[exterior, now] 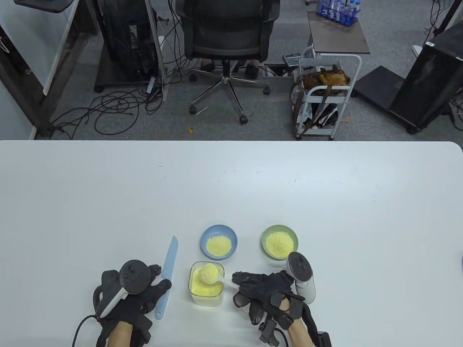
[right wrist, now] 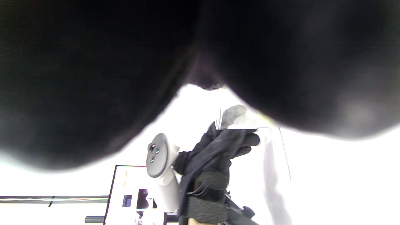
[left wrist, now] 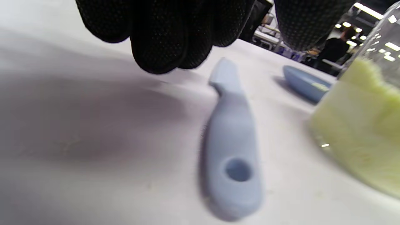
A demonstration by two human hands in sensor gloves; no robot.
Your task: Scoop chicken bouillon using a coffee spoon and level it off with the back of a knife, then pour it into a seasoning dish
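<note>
A light blue knife (exterior: 167,276) lies flat on the white table, left of a clear container (exterior: 206,287) of yellow bouillon. My left hand (exterior: 161,283) reaches over the knife handle (left wrist: 232,140); its fingers (left wrist: 168,37) hang just above the handle without closing on it. My right hand (exterior: 240,285) pinches the handle of a white coffee spoon (exterior: 224,281). The spoon's bowl, heaped with bouillon (exterior: 210,273), is over the container. In the right wrist view the glove blocks most of the frame, and only my left hand (right wrist: 218,147) shows.
A blue dish (exterior: 219,242) and a green dish (exterior: 279,242), each with a heap of bouillon, stand just behind the container. The blue dish (left wrist: 304,82) also shows beyond the knife. Past the table's far edge are an office chair (exterior: 226,32) and a cart (exterior: 325,97).
</note>
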